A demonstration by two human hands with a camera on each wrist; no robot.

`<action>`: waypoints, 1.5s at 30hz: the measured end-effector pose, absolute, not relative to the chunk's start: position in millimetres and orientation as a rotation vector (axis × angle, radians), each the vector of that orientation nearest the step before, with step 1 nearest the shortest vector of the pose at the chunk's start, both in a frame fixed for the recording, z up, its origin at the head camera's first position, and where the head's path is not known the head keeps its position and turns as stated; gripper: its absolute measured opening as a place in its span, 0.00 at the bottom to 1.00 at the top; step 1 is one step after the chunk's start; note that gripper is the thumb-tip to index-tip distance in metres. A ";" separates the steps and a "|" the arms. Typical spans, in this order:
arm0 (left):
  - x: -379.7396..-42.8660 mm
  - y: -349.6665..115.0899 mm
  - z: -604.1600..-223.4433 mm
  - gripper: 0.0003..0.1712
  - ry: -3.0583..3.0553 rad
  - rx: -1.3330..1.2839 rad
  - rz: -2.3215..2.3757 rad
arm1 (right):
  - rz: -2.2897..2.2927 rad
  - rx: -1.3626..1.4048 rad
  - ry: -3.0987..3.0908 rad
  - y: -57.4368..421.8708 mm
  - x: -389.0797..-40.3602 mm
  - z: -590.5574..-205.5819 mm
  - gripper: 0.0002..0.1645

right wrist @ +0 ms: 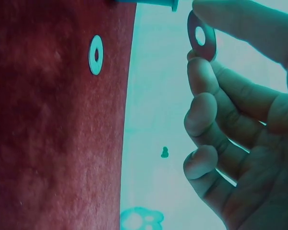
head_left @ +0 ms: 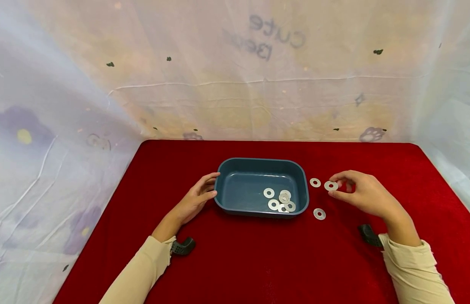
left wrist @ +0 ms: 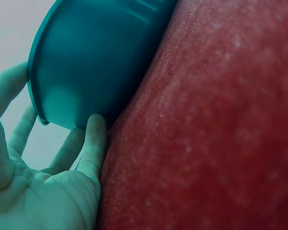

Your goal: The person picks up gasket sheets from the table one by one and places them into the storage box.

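A blue plastic tray stands on the red cloth with several metal washers in its right half. My left hand rests against the tray's left end, fingers straight along its wall. My right hand hovers to the right of the tray and pinches one washer between thumb and forefinger; the right wrist view shows that washer held above the cloth. Two more washers lie loose on the cloth, one just left of the held one and one nearer me.
The red cloth covers the table, with a pale printed sheet hanging behind and at both sides. Black wrist mounts show at my beige sleeves. A loose washer lies flat in the right wrist view.
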State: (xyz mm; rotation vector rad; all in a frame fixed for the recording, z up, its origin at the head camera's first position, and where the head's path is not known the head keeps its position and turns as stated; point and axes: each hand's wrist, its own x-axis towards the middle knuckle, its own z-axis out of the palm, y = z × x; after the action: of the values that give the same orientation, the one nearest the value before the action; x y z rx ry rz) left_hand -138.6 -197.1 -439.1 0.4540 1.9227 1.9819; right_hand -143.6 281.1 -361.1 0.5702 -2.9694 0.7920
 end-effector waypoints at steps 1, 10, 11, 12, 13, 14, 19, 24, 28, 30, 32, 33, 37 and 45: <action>-138.8 -197.0 -439.3 0.34 1.924 0.453 1.982 | 0.796 0.581 -2.961 279.8 -143.7 -362.1 0.18; -139.8 -196.8 -441.2 0.34 1.941 0.440 1.969 | 0.794 0.606 -2.944 275.3 -143.4 -364.2 0.16; -139.8 -196.8 -441.1 0.34 1.942 0.440 1.969 | 0.792 0.608 -2.940 275.1 -143.3 -364.2 0.16; -139.8 -196.8 -441.1 0.34 1.942 0.439 1.969 | 0.792 0.609 -2.936 275.0 -143.3 -364.3 0.16; -139.7 -196.8 -441.0 0.34 1.943 0.439 1.970 | 0.790 0.610 -2.932 274.8 -143.2 -364.3 0.16; -139.6 -196.8 -441.0 0.34 1.943 0.439 1.970 | 0.790 0.610 -2.929 274.6 -143.2 -364.4 0.16; -139.3 -196.8 -440.6 0.34 1.941 0.442 1.975 | 0.784 0.606 -2.917 273.4 -143.0 -364.5 0.16; -139.7 -197.3 -441.4 0.34 1.937 0.449 1.977 | 0.802 0.604 -2.900 270.7 -142.2 -363.9 0.17; -139.8 -197.4 -441.9 0.34 1.935 0.455 1.979 | 0.813 0.598 -2.896 268.2 -141.3 -363.8 0.17; -139.8 -197.4 -442.0 0.34 1.934 0.457 1.979 | 0.820 0.595 -2.885 266.8 -141.2 -364.2 0.17; -139.7 -197.3 -441.9 0.34 1.934 0.458 1.980 | 0.831 0.599 -2.874 265.2 -141.5 -364.8 0.17; -139.9 -197.3 -442.1 0.34 1.935 0.457 1.980 | 0.835 0.603 -2.869 264.3 -141.7 -365.2 0.17; -139.8 -197.2 -441.7 0.34 1.939 0.455 1.978 | 0.850 0.618 -2.865 260.1 -142.0 -366.3 0.16; -139.3 -196.9 -441.4 0.34 1.942 0.435 1.973 | 0.876 0.669 -2.883 248.2 -138.7 -367.6 0.18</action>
State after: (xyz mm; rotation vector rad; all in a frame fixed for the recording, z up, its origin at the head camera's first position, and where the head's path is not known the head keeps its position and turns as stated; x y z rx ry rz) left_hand -139.3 -196.9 -441.4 0.4352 1.9418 1.9727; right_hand -138.7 248.2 -367.6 0.6688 -2.8829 0.8756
